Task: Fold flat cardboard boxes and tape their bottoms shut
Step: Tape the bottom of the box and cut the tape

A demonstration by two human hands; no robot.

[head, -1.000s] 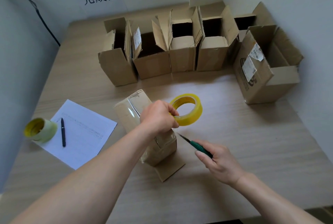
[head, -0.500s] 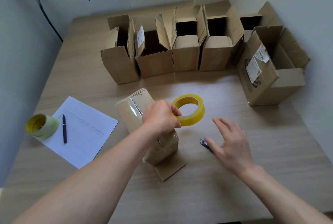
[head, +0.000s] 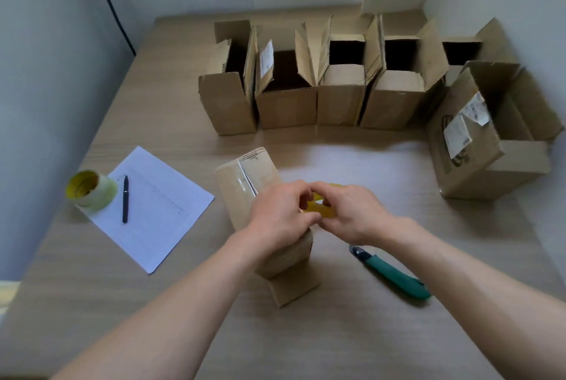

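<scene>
I have both hands on the yellow tape roll [head: 321, 206] at the middle of the table [head: 398, 333]: my left hand [head: 277, 220] pinches its near-left side and my right hand [head: 352, 211] curls over its right rim. The roll sits just above the upturned cardboard box [head: 245, 183], whose taped bottom faces up. A green box cutter [head: 395, 275] lies untouched near right of it, with six open boxes [head: 337, 104] along the far edge.

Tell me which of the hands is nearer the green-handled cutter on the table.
Right. The right hand is just above the green-handled cutter, not touching it, gripping the tape roll. The left hand is farther left, over the box.
</scene>
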